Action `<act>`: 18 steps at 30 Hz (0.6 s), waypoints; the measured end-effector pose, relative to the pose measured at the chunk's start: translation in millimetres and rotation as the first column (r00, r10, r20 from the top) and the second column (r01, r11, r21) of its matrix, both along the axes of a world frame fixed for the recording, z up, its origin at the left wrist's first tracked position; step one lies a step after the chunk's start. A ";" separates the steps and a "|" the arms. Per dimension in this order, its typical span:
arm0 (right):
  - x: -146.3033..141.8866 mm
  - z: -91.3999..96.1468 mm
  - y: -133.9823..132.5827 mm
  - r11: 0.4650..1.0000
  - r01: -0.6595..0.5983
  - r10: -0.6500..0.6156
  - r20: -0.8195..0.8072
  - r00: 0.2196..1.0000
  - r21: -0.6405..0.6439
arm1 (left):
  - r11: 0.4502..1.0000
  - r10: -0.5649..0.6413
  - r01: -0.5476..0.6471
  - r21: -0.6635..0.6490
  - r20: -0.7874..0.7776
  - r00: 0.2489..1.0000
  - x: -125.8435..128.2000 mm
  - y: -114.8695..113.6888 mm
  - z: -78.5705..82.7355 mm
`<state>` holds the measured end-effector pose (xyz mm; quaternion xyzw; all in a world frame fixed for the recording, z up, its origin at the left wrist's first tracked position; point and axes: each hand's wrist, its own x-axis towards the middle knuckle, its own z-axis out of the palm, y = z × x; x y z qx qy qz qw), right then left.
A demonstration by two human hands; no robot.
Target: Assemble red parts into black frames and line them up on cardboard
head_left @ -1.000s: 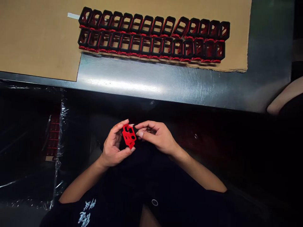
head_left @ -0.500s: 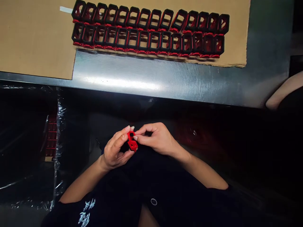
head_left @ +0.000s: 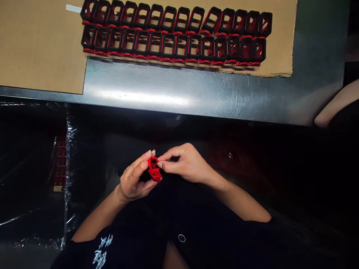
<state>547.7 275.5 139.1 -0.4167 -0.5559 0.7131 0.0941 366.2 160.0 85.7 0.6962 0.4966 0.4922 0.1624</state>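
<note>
Between my hands, in front of my body, is a small red plastic frame [head_left: 154, 173] with black showing inside its opening. My left hand [head_left: 137, 178] grips it from the left, fingers along its upper side and thumb beneath. With thumb and forefinger pinched together, my right hand [head_left: 187, 164] touches the frame's upper right edge. Whether a small piece sits in that pinch is hidden. Beyond the hands, two rows of black-and-red rectangular frames [head_left: 168, 49] stand side by side on cardboard [head_left: 42, 52].
The metal table's [head_left: 168, 87] front edge runs across, beyond my hands. At the right edge another person's arm [head_left: 336, 102] rests by the table. Lower left, clear plastic wrap [head_left: 67, 157] hangs beside stacked red parts [head_left: 60, 161] in shadow.
The red frame has shifted slightly left and tilted, showing more of its opening. My left hand moved a little left with it; my right hand stays at its edge.
</note>
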 end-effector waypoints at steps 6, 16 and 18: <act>2.9 -1.3 3.5 0.999 -0.035 0.035 -0.016 0.999 -0.026 | 1.000 0.016 -0.017 -0.005 -0.021 1.000 0.8 0.2 1.7; -7.2 0.3 -3.9 0.998 0.053 -0.052 0.025 0.998 -0.046 | 0.996 0.028 -0.016 0.091 -0.132 0.991 0.4 2.5 0.9; -6.6 2.0 -3.3 0.999 0.032 -0.031 0.033 0.999 -0.029 | 0.997 0.026 -0.019 0.072 -0.094 0.995 0.0 1.6 -0.5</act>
